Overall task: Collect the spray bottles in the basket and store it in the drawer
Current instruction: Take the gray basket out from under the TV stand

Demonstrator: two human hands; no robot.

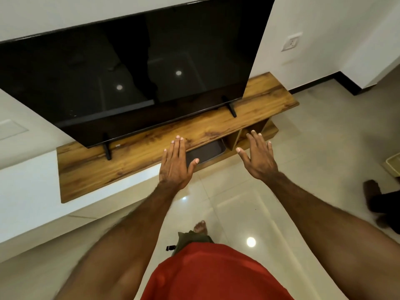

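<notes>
Both bare arms reach forward over a glossy pale tiled floor [238, 191] toward a long, low wood-grain table [134, 152] that stands against a white wall [303, 29]. The left hand [176, 162] is held flat, palm down, fingers straight and close together with the thumb spread to the side; its fingertips lie over the front edge of the table top, though whether they touch the wood cannot be told. The right hand [258, 153] is likewise flat with fingers straight and slightly spread, thumb out, held in front of the open compartments at the table's right end; it holds nothing. Between the two hands, under the table top, a dark, shallow tray-like thing with a rounded corner [207, 150] juts out from the lower level; whether it is the drawer or the basket cannot be told. No spray bottles show anywhere in the view. A large black flat-screen television [129, 72] stands on two black feet on the table top. A white wall socket [291, 41] sits on the wall to the right. The person wears a red garment [216, 276], and one bare foot [200, 226] shows on the floor.
</notes>
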